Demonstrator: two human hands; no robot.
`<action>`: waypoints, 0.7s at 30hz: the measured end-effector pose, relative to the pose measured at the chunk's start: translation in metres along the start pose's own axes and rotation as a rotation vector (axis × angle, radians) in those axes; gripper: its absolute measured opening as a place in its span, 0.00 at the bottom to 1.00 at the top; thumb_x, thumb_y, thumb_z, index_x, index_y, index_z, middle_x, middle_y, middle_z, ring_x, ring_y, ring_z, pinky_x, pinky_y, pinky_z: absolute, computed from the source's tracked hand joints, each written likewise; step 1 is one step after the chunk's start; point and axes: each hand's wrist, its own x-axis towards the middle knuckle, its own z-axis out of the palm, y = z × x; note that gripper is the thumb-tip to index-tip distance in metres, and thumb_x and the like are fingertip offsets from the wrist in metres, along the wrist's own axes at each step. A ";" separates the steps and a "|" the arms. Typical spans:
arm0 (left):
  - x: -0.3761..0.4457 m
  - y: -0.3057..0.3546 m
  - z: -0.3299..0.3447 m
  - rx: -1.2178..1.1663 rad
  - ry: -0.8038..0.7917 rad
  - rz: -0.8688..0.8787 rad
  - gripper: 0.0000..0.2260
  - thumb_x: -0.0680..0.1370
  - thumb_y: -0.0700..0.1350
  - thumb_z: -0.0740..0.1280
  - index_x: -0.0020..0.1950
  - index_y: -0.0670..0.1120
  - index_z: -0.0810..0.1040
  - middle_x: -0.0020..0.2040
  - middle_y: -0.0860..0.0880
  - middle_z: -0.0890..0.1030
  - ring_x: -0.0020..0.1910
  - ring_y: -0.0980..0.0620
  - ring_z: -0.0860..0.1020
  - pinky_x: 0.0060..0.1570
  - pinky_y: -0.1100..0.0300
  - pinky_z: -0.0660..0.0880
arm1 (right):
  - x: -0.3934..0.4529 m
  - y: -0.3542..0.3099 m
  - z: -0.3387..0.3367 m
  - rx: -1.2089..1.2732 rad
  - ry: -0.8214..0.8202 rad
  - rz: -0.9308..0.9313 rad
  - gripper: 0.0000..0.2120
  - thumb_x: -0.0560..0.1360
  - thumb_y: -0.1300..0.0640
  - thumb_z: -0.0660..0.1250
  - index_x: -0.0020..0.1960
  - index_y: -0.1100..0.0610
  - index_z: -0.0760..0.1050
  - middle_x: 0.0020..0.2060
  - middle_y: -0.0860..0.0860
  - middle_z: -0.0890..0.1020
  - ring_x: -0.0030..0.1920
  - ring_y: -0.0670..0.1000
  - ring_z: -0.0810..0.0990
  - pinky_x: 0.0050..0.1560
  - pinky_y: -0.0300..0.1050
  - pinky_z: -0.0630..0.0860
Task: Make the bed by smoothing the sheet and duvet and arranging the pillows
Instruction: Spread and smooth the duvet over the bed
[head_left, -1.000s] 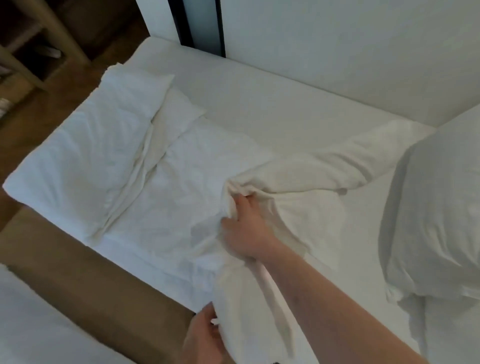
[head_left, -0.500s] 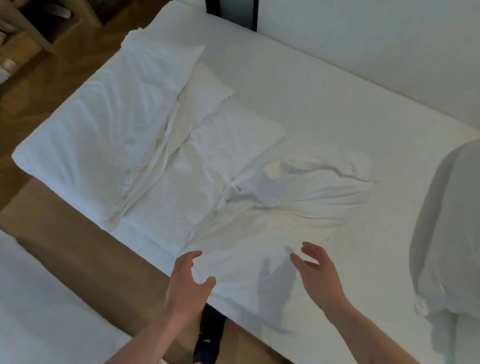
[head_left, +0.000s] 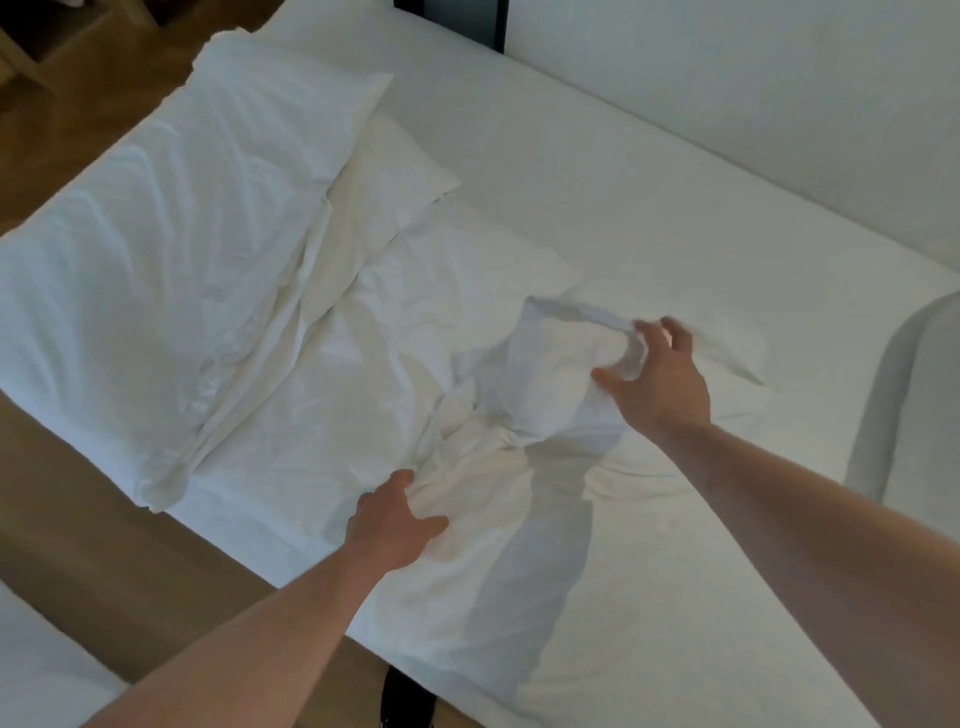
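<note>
On the mattress, mid-bed: one white sheet, bunched into a ridge between my hands, unsmoothed. Its long axis, as I judge it, runs along the bed from the pillow end at upper left toward lower right; the raised fold points up and away from me.

Left hand: clenched on a gather of sheet near the bed's near edge.

Right hand: fingers spread, closing on the lifted fold; a firm grip I cannot confirm.

Pillows: one large pillow over a smaller pillow, both askew at the head. A further white bulk sits at far right, possibly duvet or pillow.

Progress, by my estimate: early. Sheet, duvet and pillows all outstanding.
</note>
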 end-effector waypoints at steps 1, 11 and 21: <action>0.001 0.002 -0.001 0.038 -0.005 0.022 0.32 0.75 0.61 0.71 0.76 0.52 0.67 0.71 0.50 0.75 0.70 0.45 0.72 0.68 0.50 0.70 | 0.007 -0.001 -0.001 -0.017 0.009 0.019 0.19 0.76 0.46 0.70 0.64 0.50 0.76 0.68 0.53 0.75 0.55 0.60 0.81 0.51 0.49 0.73; -0.017 0.054 -0.076 -0.206 0.512 0.564 0.08 0.79 0.46 0.70 0.43 0.53 0.72 0.40 0.57 0.75 0.38 0.56 0.75 0.40 0.56 0.72 | 0.097 0.012 -0.083 0.384 0.537 0.150 0.13 0.79 0.50 0.60 0.53 0.56 0.79 0.50 0.55 0.84 0.53 0.59 0.81 0.55 0.51 0.76; 0.038 0.018 -0.025 -0.118 -0.147 -0.047 0.53 0.67 0.72 0.73 0.82 0.49 0.54 0.78 0.46 0.65 0.74 0.44 0.68 0.71 0.52 0.68 | 0.009 0.088 0.030 0.231 0.111 0.518 0.44 0.70 0.40 0.77 0.76 0.61 0.62 0.73 0.65 0.68 0.73 0.66 0.69 0.72 0.59 0.69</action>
